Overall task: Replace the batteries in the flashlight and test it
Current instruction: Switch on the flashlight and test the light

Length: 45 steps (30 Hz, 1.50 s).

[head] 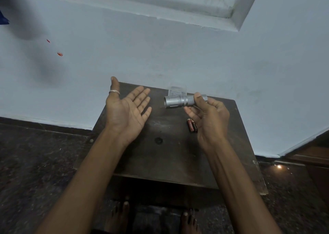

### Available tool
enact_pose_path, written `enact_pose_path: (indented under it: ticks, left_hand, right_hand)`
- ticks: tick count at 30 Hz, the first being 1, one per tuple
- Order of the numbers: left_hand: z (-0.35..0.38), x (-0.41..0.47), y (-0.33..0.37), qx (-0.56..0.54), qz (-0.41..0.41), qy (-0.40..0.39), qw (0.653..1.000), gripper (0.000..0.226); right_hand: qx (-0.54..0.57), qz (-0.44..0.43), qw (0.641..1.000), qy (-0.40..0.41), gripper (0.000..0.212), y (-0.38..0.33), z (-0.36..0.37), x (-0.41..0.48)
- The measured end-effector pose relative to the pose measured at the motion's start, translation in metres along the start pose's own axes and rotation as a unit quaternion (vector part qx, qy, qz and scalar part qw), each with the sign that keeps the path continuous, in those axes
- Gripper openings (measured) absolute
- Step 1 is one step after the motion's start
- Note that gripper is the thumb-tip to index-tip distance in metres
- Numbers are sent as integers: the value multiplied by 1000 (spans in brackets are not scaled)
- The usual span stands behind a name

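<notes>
A silver flashlight [179,100] is held level above the dark wooden table [160,159], its head pointing left. My right hand [210,116] grips its rear end between thumb and fingers. My left hand [126,109] hovers palm up to the left of the flashlight, fingers spread and holding nothing, with a silver ring on the thumb. Small red-and-black batteries [192,125] lie side by side on the table just under my right hand. A clear plastic case [177,90] sits at the table's far edge behind the flashlight.
The small table stands against a pale blue wall [178,55]. Dark speckled floor [35,162] surrounds it. My bare feet [119,216] show below the table's near edge. A wooden piece of furniture [311,155] stands at the right.
</notes>
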<state>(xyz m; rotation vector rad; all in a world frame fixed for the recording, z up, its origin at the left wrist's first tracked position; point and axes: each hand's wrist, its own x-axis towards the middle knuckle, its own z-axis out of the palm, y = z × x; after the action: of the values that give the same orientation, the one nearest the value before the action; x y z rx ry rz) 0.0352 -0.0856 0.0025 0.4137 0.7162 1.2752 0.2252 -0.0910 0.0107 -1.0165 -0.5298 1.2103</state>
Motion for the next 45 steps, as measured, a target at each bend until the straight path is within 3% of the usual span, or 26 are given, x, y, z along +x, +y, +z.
enact_pose_path:
  ticks: [8, 15, 26, 35, 45]
  left_hand:
    - [1, 0, -1, 17, -5, -15, 1000, 92]
    - [2, 2, 3, 27, -13, -9, 1000, 89]
    - [-7, 0, 10, 39, 4, -6, 999, 89]
    - [-13, 1, 11, 46, 5, -2, 999, 90]
    - [-12, 1, 11, 56, -1, -1, 998, 91]
  right_hand:
    - [-26, -14, 1000, -8, 21, 1, 1, 0]
    - [-3, -45, 999, -2, 46, 2, 3, 2]
    - [4, -91, 996, 8, 32, -2, -1, 7]
    - [12, -62, 998, -18, 41, -3, -5, 9]
    - [-7, -71, 997, -11, 26, -3, -7, 10]
